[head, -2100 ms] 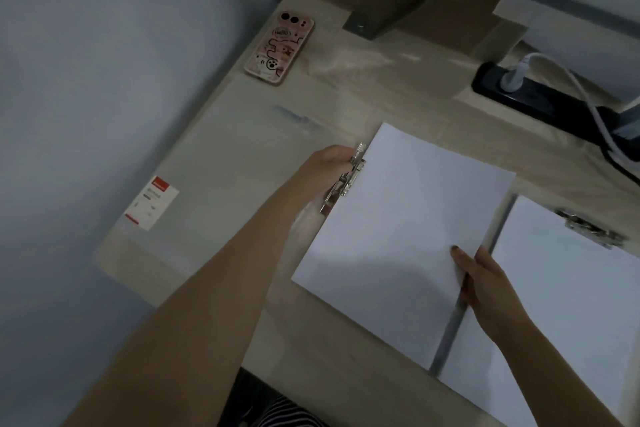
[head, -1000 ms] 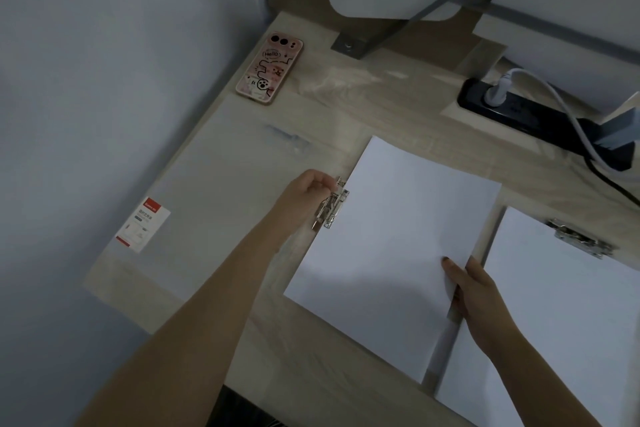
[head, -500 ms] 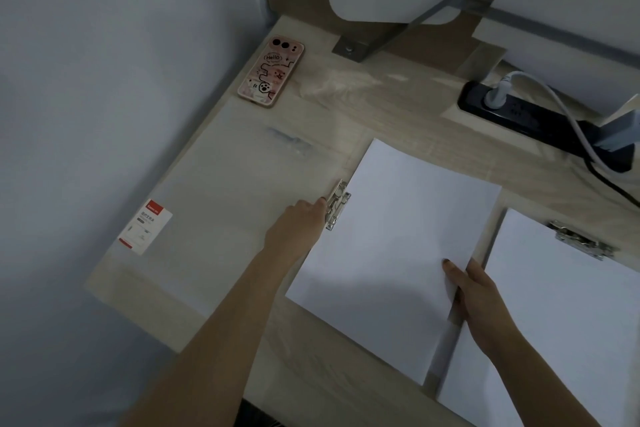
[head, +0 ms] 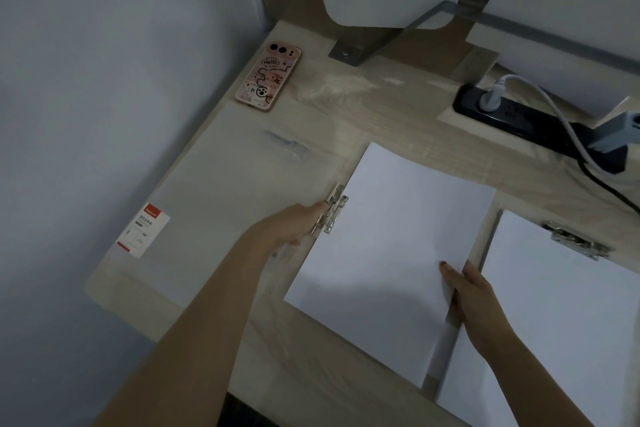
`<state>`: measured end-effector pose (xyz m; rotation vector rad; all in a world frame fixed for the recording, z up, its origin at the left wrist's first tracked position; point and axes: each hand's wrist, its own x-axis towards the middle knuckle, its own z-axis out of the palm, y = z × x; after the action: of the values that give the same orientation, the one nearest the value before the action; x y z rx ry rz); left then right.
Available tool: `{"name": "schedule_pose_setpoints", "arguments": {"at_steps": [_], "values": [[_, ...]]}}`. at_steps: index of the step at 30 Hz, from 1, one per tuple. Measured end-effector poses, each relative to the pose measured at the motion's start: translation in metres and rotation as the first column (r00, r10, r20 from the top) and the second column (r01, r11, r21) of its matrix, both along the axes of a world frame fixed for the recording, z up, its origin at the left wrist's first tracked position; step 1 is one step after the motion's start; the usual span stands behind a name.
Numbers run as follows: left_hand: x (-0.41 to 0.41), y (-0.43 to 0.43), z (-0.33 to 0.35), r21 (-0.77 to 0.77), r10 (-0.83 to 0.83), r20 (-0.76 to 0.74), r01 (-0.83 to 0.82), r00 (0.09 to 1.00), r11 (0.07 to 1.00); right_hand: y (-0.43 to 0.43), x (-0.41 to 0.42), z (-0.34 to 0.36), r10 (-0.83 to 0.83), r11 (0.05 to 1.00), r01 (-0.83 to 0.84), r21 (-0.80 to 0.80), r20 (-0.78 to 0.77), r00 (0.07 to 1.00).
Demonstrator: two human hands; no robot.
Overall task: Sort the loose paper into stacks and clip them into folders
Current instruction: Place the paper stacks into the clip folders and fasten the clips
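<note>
A white paper stack (head: 391, 253) lies on a clear folder in the middle of the desk. A metal clip (head: 333, 209) sits at the stack's left edge. My left hand (head: 294, 224) touches that clip with its fingertips. My right hand (head: 472, 295) grips the stack's right edge, thumb on top. To the right lies a second paper stack (head: 561, 315) under its own metal clip (head: 576, 241). A clear folder cover (head: 221, 204) with a red-and-white label (head: 143, 229) lies spread out to the left.
A pink phone (head: 268, 76) lies face down at the far left of the wooden desk (head: 374, 107). A black power strip (head: 533, 123) with a white plug and cable runs along the back right. A metal bracket (head: 346, 53) stands at the back.
My left hand has let the clip lever down from its raised position, and the clip now lies flat on the paper's edge. My right hand stays on the stack's right edge.
</note>
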<state>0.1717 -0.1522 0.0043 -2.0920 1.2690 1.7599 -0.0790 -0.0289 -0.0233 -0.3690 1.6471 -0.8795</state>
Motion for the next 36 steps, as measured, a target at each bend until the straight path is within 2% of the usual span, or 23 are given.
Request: {"name": "schedule_pose_setpoints", "arguments": {"at_steps": [6, 9, 13, 17, 22, 25, 27, 32, 34, 36], "values": [[0.003, 0.007, -0.003, -0.064, 0.011, -0.039, -0.014, 0.999, 0.998, 0.002, -0.002, -0.003, -0.012, 1.000, 0.012, 0.004, 0.005, 1.000], [0.005, 0.015, -0.001, -0.082, 0.082, -0.204, -0.100, 0.976, 0.992, 0.003, -0.003, -0.003, -0.005, 1.000, 0.005, 0.007, -0.006, 1.000], [0.011, 0.025, -0.002, -0.044, 0.069, -0.290, -0.085, 0.955, 0.995, 0.005, -0.003, -0.001, 0.025, 1.000, -0.025, 0.005, -0.034, 0.999], [0.019, 0.035, -0.001, -0.022, 0.047, -0.319, -0.057, 0.947, 0.998, 0.006, -0.004, -0.002, 0.047, 0.999, -0.046, 0.017, -0.058, 0.997], [0.021, 0.049, -0.003, -0.170, 0.040, -0.338, -0.103, 0.940, 0.980, 0.005, -0.004, -0.001, 0.057, 0.998, -0.056, 0.027, -0.059, 0.997], [0.018, 0.055, -0.007, -0.268, 0.048, -0.287, -0.129, 0.957, 0.955, 0.005, -0.004, 0.000, 0.054, 0.998, -0.052, 0.026, -0.063, 0.997], [0.017, 0.057, -0.010, -0.299, 0.070, -0.273, -0.154, 0.960, 0.942, 0.005, -0.003, 0.000, 0.049, 0.999, -0.048, 0.018, -0.053, 0.997], [0.022, 0.061, -0.007, -0.299, 0.073, -0.342, -0.182, 0.937, 0.937, 0.007, -0.006, -0.004, 0.058, 0.998, -0.057, 0.018, -0.044, 0.997], [0.025, 0.063, -0.006, -0.280, 0.080, -0.358, -0.189, 0.930, 0.941, 0.005, -0.005, -0.006, 0.096, 0.995, -0.091, 0.049, -0.133, 0.986], [0.026, 0.065, -0.003, -0.273, 0.097, -0.362, -0.205, 0.927, 0.940, 0.001, 0.001, -0.006, 0.163, 0.984, -0.133, 0.117, -0.309, 0.937]]}}
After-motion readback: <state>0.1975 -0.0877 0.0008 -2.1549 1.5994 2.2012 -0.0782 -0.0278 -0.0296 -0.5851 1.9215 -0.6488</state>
